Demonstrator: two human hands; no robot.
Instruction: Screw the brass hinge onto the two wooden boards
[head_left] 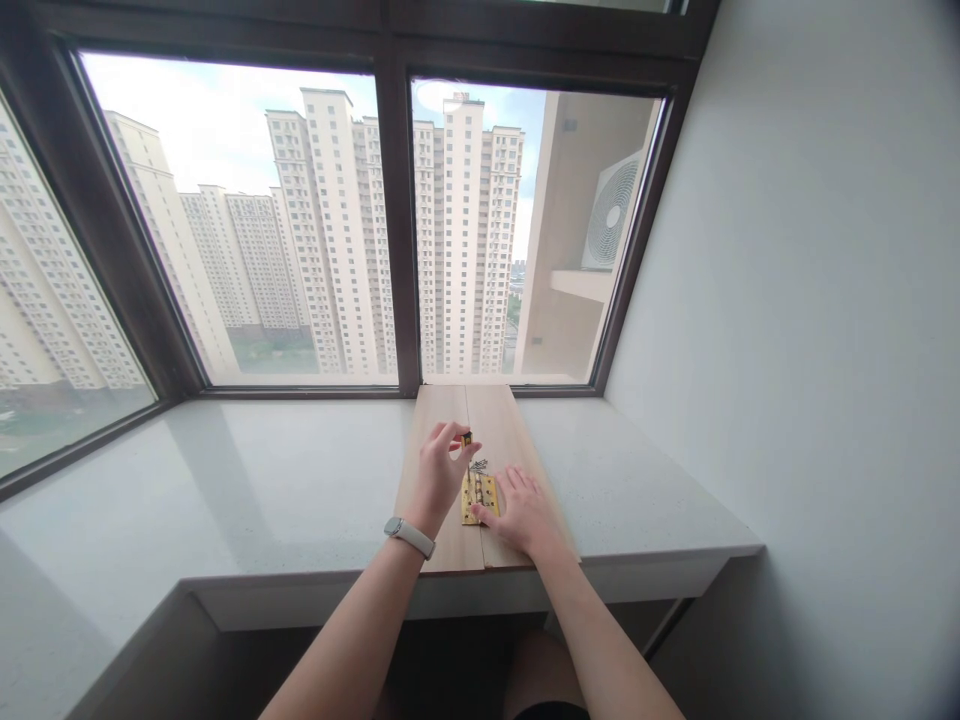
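My left hand (441, 470), wearing a watch on its wrist, is closed round the black and yellow handle of a small screwdriver (467, 440). The screwdriver stands upright, its shaft reaching down to the upper left part of a gold-coloured hinge (481, 508). That hinge lies opened flat across the seam between two light wooden boards (439, 420). With fingers spread, my right hand (521, 510) rests on the right-hand board, its thumb on the hinge's lower right. Just above the hinge sits a small pile of screws (480, 465).
The boards lie on a white windowsill counter (300, 490) that ends in a front edge (645, 560). Dark-framed windows (405, 250) rise behind it, and a pale wall (787, 250) stands on the right.
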